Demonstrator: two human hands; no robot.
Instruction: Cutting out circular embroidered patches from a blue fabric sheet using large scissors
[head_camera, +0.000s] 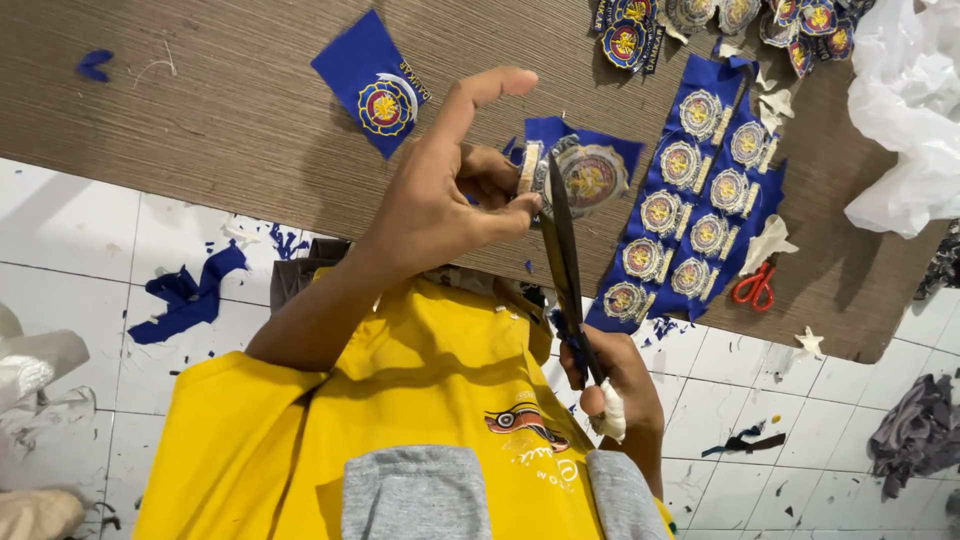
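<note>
My left hand (450, 195) pinches a piece of blue fabric carrying a round gold-and-silver embroidered badge (592, 175), with the index finger stretched out above it. My right hand (625, 385), one finger wrapped in white bandage, grips the handles of long dark scissors (563, 245). The blades point up and meet the left edge of the badge piece beside my left thumb. Both hands are over the edge of a brown woven-textured board (200, 110), above my yellow shirt.
A blue fabric strip with several badges (705, 205) lies right of my hands, with small red scissors (755, 287) beside it. A single blue badge patch (375, 85), a pile of cut badges (720, 20) and a white plastic bag (905, 110) sit on the board. Blue scraps (185, 295) litter the white tiled floor.
</note>
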